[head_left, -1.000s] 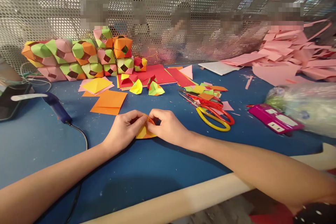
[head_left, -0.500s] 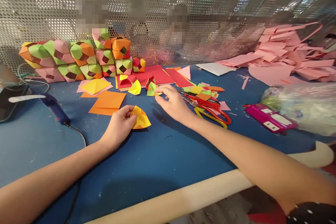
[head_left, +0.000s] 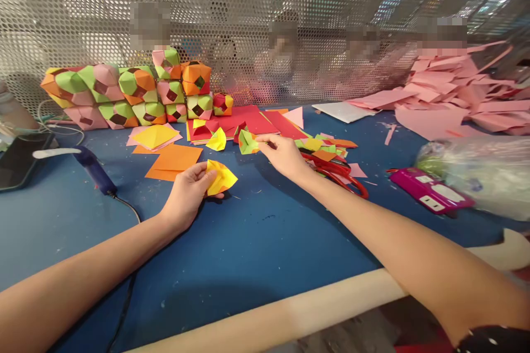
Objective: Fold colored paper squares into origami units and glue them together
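My left hand pinches a folded yellow paper piece with orange patches, just above the blue table. Farther forward, my right hand has its fingertips closed on the right edge of a green and orange folded piece. A dark red folded piece touches that one from behind. Left of them stands another folded yellow piece. Flat orange sheets lie beyond my left hand. Red-handled scissors rest right of my right hand, among paper scraps.
Stacked paper polyhedra line the mesh partition. A blue glue gun with its cable lies at left, beside a dark tray. At right are a magenta box, a plastic bag and pink strips.
My right hand has closed its fingertips on the green and orange piece. My left hand has lifted and tilted the yellow piece. The view has shifted slightly.
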Available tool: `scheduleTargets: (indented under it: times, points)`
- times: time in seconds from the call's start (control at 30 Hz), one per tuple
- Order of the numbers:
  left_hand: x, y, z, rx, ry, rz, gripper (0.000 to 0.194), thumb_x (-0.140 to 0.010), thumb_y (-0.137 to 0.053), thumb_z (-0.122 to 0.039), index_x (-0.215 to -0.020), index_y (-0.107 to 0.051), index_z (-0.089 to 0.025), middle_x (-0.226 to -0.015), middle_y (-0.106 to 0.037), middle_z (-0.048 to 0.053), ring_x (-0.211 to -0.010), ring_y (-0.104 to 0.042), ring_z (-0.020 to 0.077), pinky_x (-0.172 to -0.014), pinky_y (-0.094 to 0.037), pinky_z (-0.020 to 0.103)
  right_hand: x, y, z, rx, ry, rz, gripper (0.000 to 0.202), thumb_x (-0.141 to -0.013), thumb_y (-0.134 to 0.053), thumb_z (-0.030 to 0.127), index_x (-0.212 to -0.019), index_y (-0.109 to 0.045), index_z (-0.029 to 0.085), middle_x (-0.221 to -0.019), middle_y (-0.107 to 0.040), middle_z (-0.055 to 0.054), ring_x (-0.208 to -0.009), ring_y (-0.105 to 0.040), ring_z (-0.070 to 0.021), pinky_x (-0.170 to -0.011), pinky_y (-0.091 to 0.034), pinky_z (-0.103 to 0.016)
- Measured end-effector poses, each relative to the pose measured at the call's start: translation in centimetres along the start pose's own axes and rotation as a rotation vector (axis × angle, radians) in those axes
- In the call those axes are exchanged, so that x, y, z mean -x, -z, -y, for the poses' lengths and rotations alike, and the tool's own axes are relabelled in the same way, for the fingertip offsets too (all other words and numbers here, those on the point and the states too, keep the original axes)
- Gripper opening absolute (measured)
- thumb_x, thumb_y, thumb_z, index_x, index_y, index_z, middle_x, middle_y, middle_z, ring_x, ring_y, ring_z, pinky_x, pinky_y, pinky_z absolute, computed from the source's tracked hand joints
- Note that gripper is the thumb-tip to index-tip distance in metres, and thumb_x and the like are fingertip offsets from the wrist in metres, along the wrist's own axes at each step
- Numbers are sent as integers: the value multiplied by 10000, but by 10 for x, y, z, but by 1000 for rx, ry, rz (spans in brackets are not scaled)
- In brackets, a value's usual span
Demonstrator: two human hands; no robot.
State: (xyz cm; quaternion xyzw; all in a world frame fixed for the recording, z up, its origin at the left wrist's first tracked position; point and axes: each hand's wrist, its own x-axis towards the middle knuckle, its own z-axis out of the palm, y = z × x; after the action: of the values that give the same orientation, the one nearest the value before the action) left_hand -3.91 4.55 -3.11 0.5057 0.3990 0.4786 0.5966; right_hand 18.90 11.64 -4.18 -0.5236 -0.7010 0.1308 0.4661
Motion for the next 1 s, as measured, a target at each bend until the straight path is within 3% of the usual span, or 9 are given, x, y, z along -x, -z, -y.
scheduleTargets:
  times: [0.23, 0.37, 0.5, 0.6, 0.7, 0.83, 0.9, 1.0]
  points:
    - [-1, -4, -10, 212, 72, -92, 199, -757, -592, -183, -951, -586, -138, -963, -648, 70, -803, -661, 182, -660, -582, 328, 9, -6, 8, -125, 20, 82, 321, -721, -523, 151, -1039, -568, 148, -842, -665, -40, -687, -618, -130, -667, -508, -288]
    - [-3, -2, -9, 246, 39, -18, 239, -778, -564, -240, -990, -611, -138, -1047, -641, 90, -876, -651, 204, -727, -562, 353, 14, -8, 12, -138, 41, 80, 148, -729, -515, 157, -845, -606, 167, -795, -654, -31, -688, -615, -146, -690, -509, -315]
    - [-4, 0, -8, 194, -9, -34, 276, -768, -615, -308, -986, -637, -140, -1021, -653, 82, -874, -639, 197, -769, -532, 356, 20, -9, 18, -153, 92, 30, 92, -749, -501, 161, -817, -558, 184, -909, -624, -46, -804, -618, -159, -773, -506, -334]
    - [-3, 3, -9, 3, -104, -45, 311, -755, -641, -312, -1024, -645, -155, -984, -669, 64, -884, -624, 183, -829, -493, 344, 26, -10, 27, -195, 149, 36, 103, -751, -482, 129, -825, -493, 200, -978, -605, -55, -872, -616, -157, -821, -500, -333]
    - [0, 5, -11, -338, -237, -32, 305, -769, -622, -301, -1044, -647, -174, -1068, -656, 70, -994, -590, 193, -892, -450, 321, 33, -8, 34, -170, 210, 93, 150, -735, -455, 84, -805, -426, 213, -1004, -604, -71, -921, -610, -163, -839, -491, -336]
    - [5, 5, -9, -675, -398, 52, 324, -762, -574, -205, -1081, -627, -212, -1180, -608, 61, -1127, -527, 193, -958, -410, 304, 40, 8, 35, 28, 318, 306, 226, -684, -409, 23, -799, -423, 216, -1061, -596, -94, -1039, -572, -200, -893, -448, -385]
    - [6, 4, -8, -774, -409, 95, 402, -737, -558, -164, -1133, -597, -226, -1164, -611, 49, -1093, -546, 185, -957, -414, 301, 44, 20, 33, 88, 312, 420, 287, -660, -396, 8, -855, -454, 210, -1162, -566, -105, -1124, -536, -218, -925, -428, -412]
    - [7, 4, -6, -850, -358, 124, 504, -711, -553, -159, -1209, -542, -230, -1151, -615, 42, -1045, -572, 191, -936, -434, 312, 48, 30, 33, 98, 202, 454, 358, -675, -446, 41, -991, -492, 204, -1248, -539, -99, -1141, -535, -228, -937, -434, -424]
